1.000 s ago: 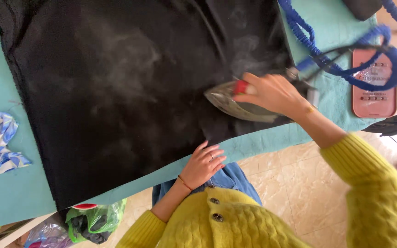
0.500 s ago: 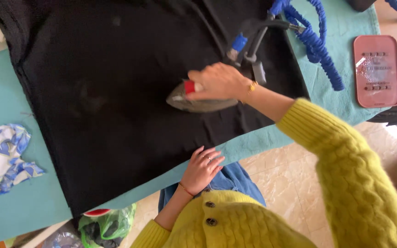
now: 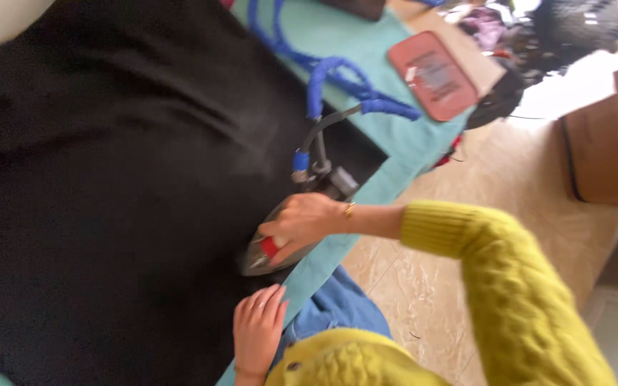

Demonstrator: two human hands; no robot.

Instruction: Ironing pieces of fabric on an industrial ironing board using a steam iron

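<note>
A large black cloth (image 3: 109, 200) lies spread over a teal ironing table (image 3: 409, 154). My right hand (image 3: 305, 225) grips the handle of a steam iron (image 3: 270, 250) with a red button, pressed on the cloth near its front edge. A blue-wrapped hose (image 3: 337, 82) runs from the iron's back across the table. My left hand (image 3: 257, 330) rests flat on the cloth's near edge, fingers together, just below the iron. Both arms wear yellow knitted sleeves.
A reddish rectangular iron rest pad (image 3: 434, 75) lies at the table's far right corner. A brown cardboard box (image 3: 609, 136) stands on the tiled floor to the right. Dark clutter (image 3: 574, 28) sits beyond the table's end.
The iron has slid back toward the front edge of the cloth, closer to my left hand. The view has swung and tilted; the patterned cloth at left is out of sight.
</note>
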